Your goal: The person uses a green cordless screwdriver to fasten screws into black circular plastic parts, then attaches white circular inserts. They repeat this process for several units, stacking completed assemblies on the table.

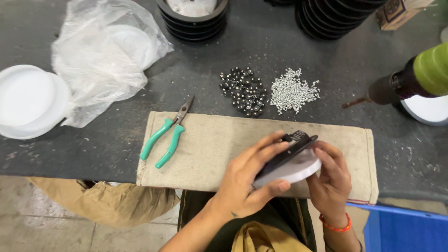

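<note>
— What's on your bench (280,51), starting from the left?

— At the far left edge you have a stack of white discs (29,100), and just beside it a crumpled clear plastic bag (105,60) with more white discs inside. Further right, green-handled pliers (169,132) lie at the left end of the beige cloth mat (210,149) in front of you. Behind the mat sit two small heaps, close together: black fasteners (243,91), then silver screws (294,91). Stacks of black round housings (192,18) stand along the far edge.

— And your hands?

— Your left hand (249,179) is closed around a round lamp fixture (290,161), black on top and white underneath, fingers across the black side and thumb under the white rim. You hold it tilted just above the mat's right half. Your right hand (329,179) grips the fixture's right edge, fingers curled against it. At the far right a green-and-black power drill (410,79) lies, bit pointing left.
</note>
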